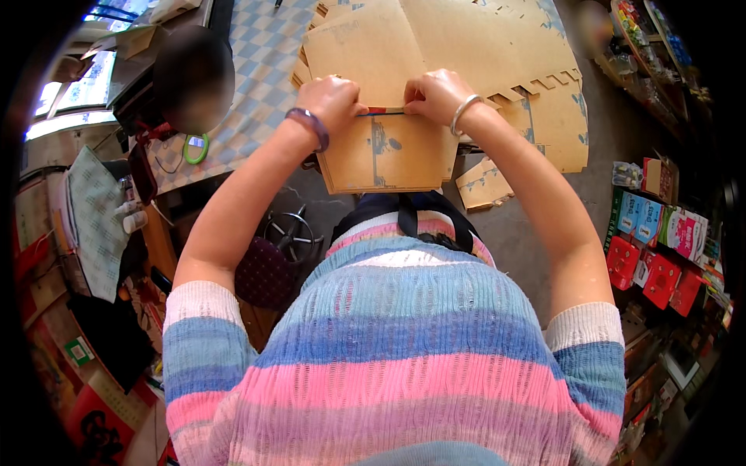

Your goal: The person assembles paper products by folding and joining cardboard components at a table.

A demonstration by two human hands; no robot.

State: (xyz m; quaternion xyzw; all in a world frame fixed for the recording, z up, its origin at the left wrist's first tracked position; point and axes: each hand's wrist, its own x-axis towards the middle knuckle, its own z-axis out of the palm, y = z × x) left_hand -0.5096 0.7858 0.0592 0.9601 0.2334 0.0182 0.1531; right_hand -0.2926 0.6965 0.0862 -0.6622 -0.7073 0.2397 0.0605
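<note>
Both my hands meet the brown cardboard [416,155] at the near edge of the table, one on each side of a narrow red and blue strip [386,111] that runs across it. My left hand [332,101] is closed, thumb and fingers pinched at the strip's left end. At its right end my right hand [440,97] pinches in the same way, fingers curled. Between them the strip looks straight and lies against the cardboard. Beyond my hands spread more flat cardboard sheets [482,46], some with notched edges. The undersides of my fingers are hidden.
A blue-and-white checked cloth [260,70] covers the table, with a green ring-shaped item [196,148] on it. Below to the right lies a loose cardboard piece [483,186]. A dark red stool [268,272] stands at left; coloured boxes [657,233] are stacked at right.
</note>
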